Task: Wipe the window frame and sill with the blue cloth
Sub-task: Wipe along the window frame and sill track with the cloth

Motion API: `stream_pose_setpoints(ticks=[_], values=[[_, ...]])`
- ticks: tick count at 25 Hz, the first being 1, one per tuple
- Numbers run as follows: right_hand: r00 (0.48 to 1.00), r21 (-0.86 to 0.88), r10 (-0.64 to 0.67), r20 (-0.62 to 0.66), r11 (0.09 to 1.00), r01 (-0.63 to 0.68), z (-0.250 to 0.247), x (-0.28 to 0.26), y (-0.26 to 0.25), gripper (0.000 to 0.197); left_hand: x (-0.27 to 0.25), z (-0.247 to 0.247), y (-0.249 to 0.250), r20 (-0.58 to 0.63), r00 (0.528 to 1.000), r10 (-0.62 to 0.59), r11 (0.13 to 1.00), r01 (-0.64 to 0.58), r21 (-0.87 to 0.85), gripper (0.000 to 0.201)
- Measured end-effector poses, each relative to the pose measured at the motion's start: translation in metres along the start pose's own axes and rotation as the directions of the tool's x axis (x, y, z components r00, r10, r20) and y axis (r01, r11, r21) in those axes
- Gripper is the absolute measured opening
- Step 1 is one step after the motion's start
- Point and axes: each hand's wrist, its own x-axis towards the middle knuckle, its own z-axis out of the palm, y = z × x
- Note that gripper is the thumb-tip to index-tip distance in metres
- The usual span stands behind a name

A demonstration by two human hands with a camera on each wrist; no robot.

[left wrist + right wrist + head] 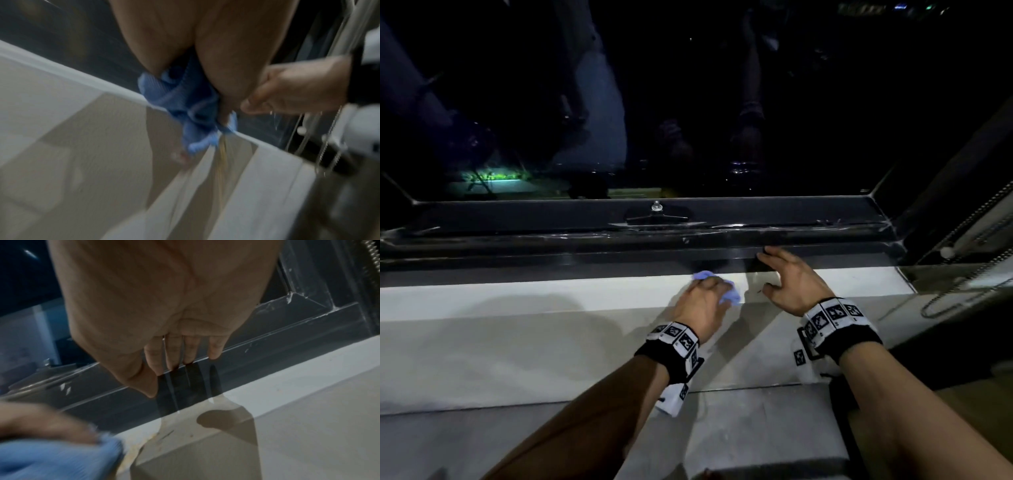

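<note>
My left hand (pixel 702 298) grips the crumpled blue cloth (pixel 729 294) and presses it on the white sill (pixel 517 294), close to the dark window frame (pixel 551 253). In the left wrist view the blue cloth (pixel 185 105) bulges out from under the left hand (pixel 195 56). My right hand (pixel 787 281) hovers just to the right, fingers straight and spread, their tips at the frame's lower rail. The right wrist view shows the right hand's fingertips (pixel 174 353) against the dark frame (pixel 287 331), holding nothing, with the blue cloth (pixel 51 459) at the lower left.
A yellowish smear (pixel 131 456) marks the sill beside the cloth. A window handle (pixel 655 214) sits on the frame's middle. Dark glass (pixel 688 102) fills the upper view. A beaded blind cord (pixel 979 267) hangs at the right. A white ledge (pixel 739 431) runs below the sill.
</note>
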Motion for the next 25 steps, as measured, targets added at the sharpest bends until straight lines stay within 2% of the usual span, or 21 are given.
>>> stream_pose_setpoints(ticks=[2,3,4,7,9,11,14,17,19,21,23,25], values=[[1.0,0.021,-0.017,-0.011,1.0,0.018,-0.005,0.0,0.007,0.064,-0.005,-0.002,0.006,0.084,0.993,0.077,0.997,-0.076,-0.024,0.037],[0.999,0.032,-0.009,-0.049,0.999,0.011,-0.007,0.001,0.011,0.06,-0.006,-0.009,0.002,0.084,0.992,0.089,0.996,-0.086,-0.033,0.037],[0.995,0.035,0.013,-0.096,0.999,-0.01,-0.009,0.001,0.014,0.056,-0.005,-0.017,-0.007,0.036,0.996,0.076,0.996,-0.074,-0.049,0.036],[0.988,0.0,0.075,-0.138,0.997,-0.076,-0.007,0.001,0.02,0.055,-0.002,-0.035,-0.032,-0.162,0.983,-0.092,0.995,0.083,-0.063,0.031],[0.991,-0.029,0.07,-0.115,0.997,-0.073,-0.006,0.002,0.021,0.059,0.004,-0.028,-0.03,-0.167,0.971,-0.169,0.985,0.163,-0.049,0.029],[0.994,-0.034,0.061,-0.096,0.997,-0.065,-0.005,0.001,0.023,0.063,0.014,-0.006,-0.012,-0.125,0.976,-0.179,0.983,0.182,0.014,0.027],[0.996,0.006,0.052,-0.067,0.999,-0.052,-0.004,-0.003,0.028,0.069,0.03,0.016,0.028,-0.044,0.996,-0.074,0.995,0.077,0.064,0.031],[0.999,0.044,0.018,-0.045,0.999,-0.016,-0.011,-0.004,0.04,0.067,0.032,0.008,0.048,0.109,0.991,0.08,0.997,-0.08,-0.006,0.03],[0.991,0.047,0.07,-0.113,0.997,-0.065,-0.019,-0.006,0.052,0.061,0.03,-0.01,0.036,0.154,0.986,0.065,0.995,-0.054,-0.078,0.026],[0.975,0.026,0.142,-0.169,0.99,-0.14,-0.023,-0.009,0.062,0.06,0.03,-0.023,0.02,0.051,0.998,-0.042,0.998,0.044,-0.036,0.025],[0.978,-0.008,0.157,-0.138,0.987,-0.16,-0.023,-0.011,0.067,0.064,0.032,-0.021,0.023,-0.045,0.991,-0.124,0.992,0.123,-0.025,0.023],[0.985,-0.007,0.15,-0.081,0.988,-0.151,-0.023,-0.011,0.069,0.067,0.04,-0.003,0.043,-0.056,0.991,-0.12,0.993,0.119,-0.01,0.025]])
